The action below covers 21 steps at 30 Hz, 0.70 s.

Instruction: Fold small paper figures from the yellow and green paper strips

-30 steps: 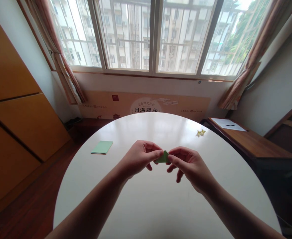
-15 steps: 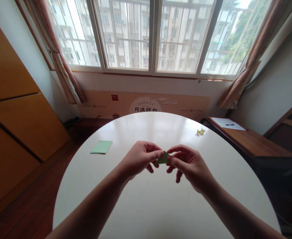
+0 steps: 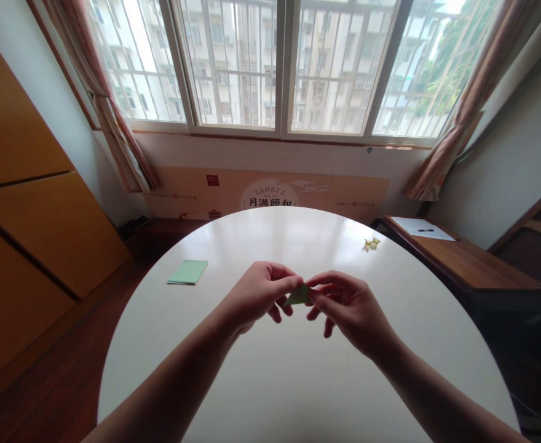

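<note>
1. The folded green paper (image 3: 298, 296) is held above the round white table (image 3: 270, 381), mid-scene.
2. The left hand (image 3: 257, 295) pinches its left end and the right hand (image 3: 350, 311) its right end, so its long axis runs left-right between them.

Your left hand (image 3: 256, 295): held at centre, thumb and forefinger pinched together, remaining fingers curled under. Your right hand (image 3: 351, 311): level with it, fingertips pinched, meeting the left's. Forearms: bare, converging from the lower corners.
</note>
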{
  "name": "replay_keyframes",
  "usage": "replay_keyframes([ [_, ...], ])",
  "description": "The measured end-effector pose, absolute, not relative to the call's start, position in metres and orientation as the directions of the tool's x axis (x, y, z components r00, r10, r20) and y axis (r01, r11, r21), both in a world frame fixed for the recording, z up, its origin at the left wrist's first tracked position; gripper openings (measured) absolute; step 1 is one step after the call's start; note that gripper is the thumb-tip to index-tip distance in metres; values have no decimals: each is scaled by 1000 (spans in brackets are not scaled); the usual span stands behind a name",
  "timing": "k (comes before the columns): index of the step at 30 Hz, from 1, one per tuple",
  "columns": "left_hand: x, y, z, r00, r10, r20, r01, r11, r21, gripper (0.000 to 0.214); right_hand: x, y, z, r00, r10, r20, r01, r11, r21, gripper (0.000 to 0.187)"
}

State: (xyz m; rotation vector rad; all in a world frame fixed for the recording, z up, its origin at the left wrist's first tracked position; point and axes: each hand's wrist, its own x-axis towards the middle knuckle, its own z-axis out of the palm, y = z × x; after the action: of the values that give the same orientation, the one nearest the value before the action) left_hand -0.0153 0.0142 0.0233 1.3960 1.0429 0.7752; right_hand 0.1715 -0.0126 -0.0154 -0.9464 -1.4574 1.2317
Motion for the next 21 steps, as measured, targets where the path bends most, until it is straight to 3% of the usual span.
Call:
replay_keyframes([
  [10,-13,13,21,370,927,-68,186,-2,982,16,169,-15,-13,-226,956,187,24,198,-980,19],
  [16,-14,13,18,392,920,7,237,-108,965,21,171,-10,-16,-250,959,129,-17,129,-991,30],
  [21,-15,13,16,413,910,47,293,-181,939,21,171,-7,-18,-285,954,91,-12,91,-996,28],
])
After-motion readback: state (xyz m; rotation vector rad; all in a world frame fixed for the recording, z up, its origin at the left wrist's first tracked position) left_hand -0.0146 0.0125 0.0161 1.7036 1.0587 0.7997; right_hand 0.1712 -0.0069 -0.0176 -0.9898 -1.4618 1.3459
